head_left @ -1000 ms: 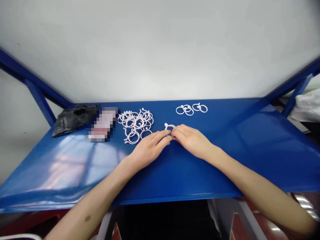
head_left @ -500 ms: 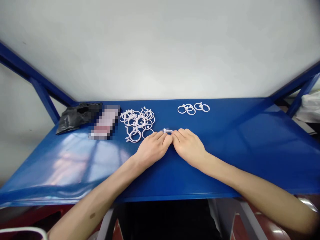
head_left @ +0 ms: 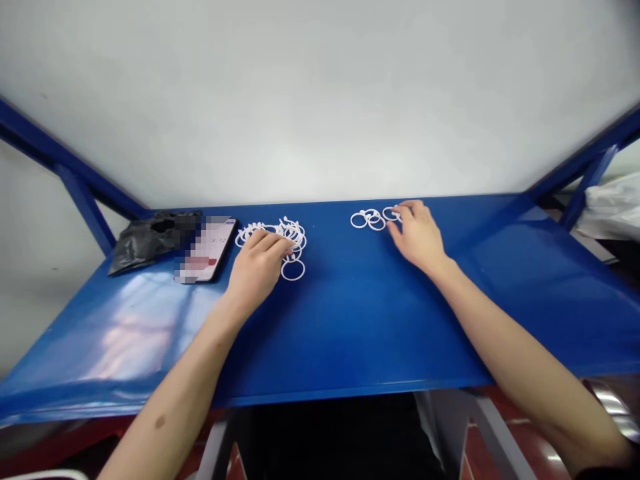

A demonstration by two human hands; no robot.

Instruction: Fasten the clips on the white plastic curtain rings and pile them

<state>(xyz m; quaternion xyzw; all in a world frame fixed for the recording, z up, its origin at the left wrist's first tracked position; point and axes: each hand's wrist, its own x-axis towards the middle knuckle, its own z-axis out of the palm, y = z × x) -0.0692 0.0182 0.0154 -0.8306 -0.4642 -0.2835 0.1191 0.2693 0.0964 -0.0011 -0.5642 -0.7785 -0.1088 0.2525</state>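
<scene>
Far left on the blue table (head_left: 350, 320), a black bag (head_left: 145, 239), a phone (head_left: 206, 248) just beside it at 3 o'clock. Next, a heap of white rings (head_left: 291, 231), left hand (head_left: 256, 268) lying palm-down on its 8 o'clock edge, fingers loosely bent; cannot tell whether pinching any. One loose ring (head_left: 293, 270) at 3 o'clock of that hand. Well apart, at 1 o'clock, a short row of rings (head_left: 369, 220), right hand (head_left: 419, 235) touching its right end with its fingertips; grip unclear.
</scene>
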